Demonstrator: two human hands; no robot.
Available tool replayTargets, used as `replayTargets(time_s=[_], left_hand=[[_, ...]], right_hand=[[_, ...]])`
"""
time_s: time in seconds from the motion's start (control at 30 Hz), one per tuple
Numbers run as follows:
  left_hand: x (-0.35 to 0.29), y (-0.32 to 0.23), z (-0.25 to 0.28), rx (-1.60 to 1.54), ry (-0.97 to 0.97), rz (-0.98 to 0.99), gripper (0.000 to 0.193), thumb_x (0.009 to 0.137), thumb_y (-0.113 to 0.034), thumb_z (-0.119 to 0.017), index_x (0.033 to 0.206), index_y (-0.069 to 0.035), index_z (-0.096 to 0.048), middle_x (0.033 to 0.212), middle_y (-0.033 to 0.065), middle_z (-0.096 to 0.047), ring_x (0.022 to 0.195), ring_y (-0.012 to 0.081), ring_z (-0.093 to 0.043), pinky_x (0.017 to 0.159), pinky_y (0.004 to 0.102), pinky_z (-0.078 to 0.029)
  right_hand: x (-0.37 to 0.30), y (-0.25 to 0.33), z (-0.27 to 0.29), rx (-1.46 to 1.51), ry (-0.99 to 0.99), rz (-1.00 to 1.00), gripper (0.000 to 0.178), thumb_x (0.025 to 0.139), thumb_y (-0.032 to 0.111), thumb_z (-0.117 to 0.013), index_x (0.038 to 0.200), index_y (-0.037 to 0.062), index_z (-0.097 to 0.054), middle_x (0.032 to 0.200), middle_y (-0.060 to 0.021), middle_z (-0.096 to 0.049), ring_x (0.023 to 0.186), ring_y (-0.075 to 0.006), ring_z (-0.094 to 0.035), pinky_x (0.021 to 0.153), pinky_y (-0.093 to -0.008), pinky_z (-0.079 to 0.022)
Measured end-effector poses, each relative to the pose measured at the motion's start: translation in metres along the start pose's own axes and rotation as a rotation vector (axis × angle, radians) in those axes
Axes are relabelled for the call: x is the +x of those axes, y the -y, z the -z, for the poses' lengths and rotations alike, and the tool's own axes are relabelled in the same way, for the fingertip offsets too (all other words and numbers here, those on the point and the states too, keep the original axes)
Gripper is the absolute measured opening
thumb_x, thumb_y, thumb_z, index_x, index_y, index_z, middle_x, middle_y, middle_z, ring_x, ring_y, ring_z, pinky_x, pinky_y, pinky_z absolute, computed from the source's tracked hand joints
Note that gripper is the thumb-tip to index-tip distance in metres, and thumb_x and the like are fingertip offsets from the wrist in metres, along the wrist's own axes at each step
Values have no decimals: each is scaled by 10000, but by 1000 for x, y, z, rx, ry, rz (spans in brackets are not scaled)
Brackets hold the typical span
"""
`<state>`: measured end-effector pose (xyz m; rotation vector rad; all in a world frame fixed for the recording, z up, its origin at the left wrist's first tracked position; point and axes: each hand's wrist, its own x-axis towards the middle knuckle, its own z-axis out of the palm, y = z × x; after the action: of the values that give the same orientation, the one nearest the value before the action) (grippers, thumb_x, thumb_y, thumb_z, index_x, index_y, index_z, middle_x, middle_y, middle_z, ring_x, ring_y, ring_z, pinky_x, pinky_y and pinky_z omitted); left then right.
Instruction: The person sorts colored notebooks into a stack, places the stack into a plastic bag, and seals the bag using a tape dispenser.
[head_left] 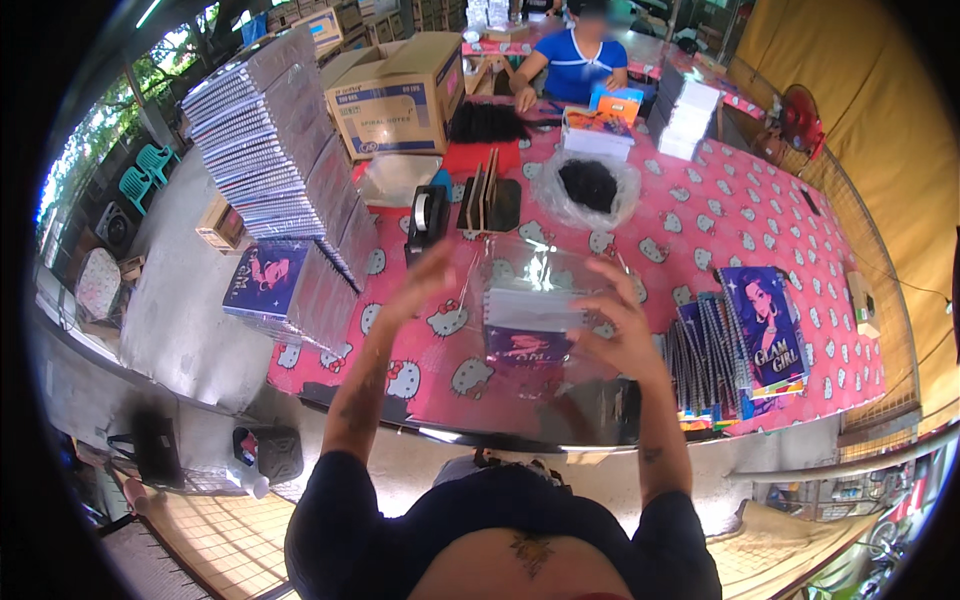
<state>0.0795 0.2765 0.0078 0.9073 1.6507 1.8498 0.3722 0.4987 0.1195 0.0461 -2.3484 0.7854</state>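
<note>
In front of me on the table lies a stack of spiral notebooks (528, 345), purple cover at the near end, inside or under a clear plastic bag (530, 265). My right hand (622, 325) is over the bag's right side with its fingers spread; whether the fingertips touch the film I cannot tell. My left hand (428, 282), fingers stretched out and slightly blurred, is left of the bag, just on the near side of a black tape dispenser (425, 218). Neither hand shows anything gripped.
Tall stacks of wrapped notebooks (275, 150) stand left, beside an open carton (395, 100). Loose notebooks (760, 325) are piled at right. Beyond the bag are upright brown boards (480, 192) and a plastic bag of black pieces (588, 187). A co-worker in blue (580, 62) sits across the table.
</note>
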Motion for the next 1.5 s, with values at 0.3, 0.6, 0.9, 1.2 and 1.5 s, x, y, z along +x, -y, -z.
replayTargets(time_s=[0.3, 0.6, 0.9, 1.2, 1.5], left_hand=[[71, 76, 99, 206, -531, 155, 269, 824, -246, -709, 931, 1, -713, 803, 54, -684, 662, 190, -627, 622, 318, -513], [29, 79, 89, 955, -464, 54, 130, 847, -142, -661, 949, -62, -677, 912, 120, -720, 777, 321, -698, 680, 413, -545], [7, -89, -17, -47, 428, -213, 211, 909, -85, -659, 1114, -68, -610, 918, -11, -612, 844, 72, -573, 760, 256, -477], [25, -124, -28, 423, 483, -538, 131, 853, -107, -717, 977, -129, -753, 1150, 39, -518, 1091, 185, -499, 915, 323, -436], [38, -94, -99, 650, 418, -735, 120, 808, -177, -743, 917, -221, -769, 1491, 95, -349, 1345, 325, -300, 1112, 452, -237]], right_hand=[[59, 70, -29, -261, 242, 71, 381, 795, 323, -736, 1099, 101, -673, 856, -70, -648, 873, -250, -636, 932, -437, -405], [83, 75, -54, -319, 296, -49, 366, 770, 318, -755, 1060, 111, -673, 1035, -59, -609, 961, -263, -588, 873, -424, -405], [86, 78, -68, -396, 169, 2, 420, 737, 400, -758, 1046, 118, -709, 959, -55, -626, 964, -250, -586, 825, -416, -368], [66, 74, -31, -550, 279, 43, 374, 699, 323, -807, 993, 118, -701, 1080, -28, -606, 1093, -255, -556, 932, -435, -377], [-26, -25, -17, 173, 134, -275, 499, 650, 243, -847, 1110, 171, -668, 1349, -106, -490, 1270, -305, -444, 1029, -481, -356]])
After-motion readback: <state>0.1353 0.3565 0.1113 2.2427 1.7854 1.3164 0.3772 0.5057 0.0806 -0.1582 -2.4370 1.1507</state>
